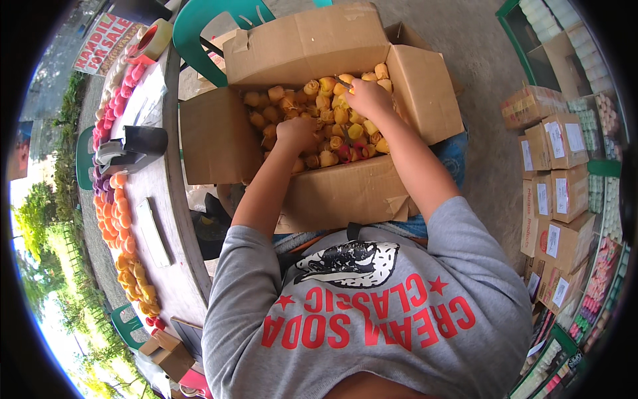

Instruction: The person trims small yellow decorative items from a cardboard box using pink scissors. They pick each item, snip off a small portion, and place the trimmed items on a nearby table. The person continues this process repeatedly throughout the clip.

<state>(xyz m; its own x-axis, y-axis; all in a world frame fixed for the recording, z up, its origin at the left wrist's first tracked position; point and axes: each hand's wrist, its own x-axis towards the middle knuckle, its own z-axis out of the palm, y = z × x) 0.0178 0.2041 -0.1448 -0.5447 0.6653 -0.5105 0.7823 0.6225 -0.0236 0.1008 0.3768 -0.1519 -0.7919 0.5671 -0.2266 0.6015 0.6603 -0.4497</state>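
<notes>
A large open cardboard box [342,196] stands before me, filled with yellow and orange rose-shaped candles [323,103]. Over the left part of this pile, my left hand [297,134] is closed, its fingertips hidden among the roses. Toward the far right of the box, my right hand [367,98] grips a slim dark tool [343,84] whose exact kind I cannot make out. A red-handled tool [344,153], perhaps scissors, lies on the roses near the box's front wall.
A pale table [149,193] on my left carries a tape dispenser [133,146], a tape roll [153,41] and rows of pink, orange and yellow pieces [114,219]. Stacked cartons [555,199] and candle shelves [601,266] stand on the right. A green chair [199,33] is behind the box.
</notes>
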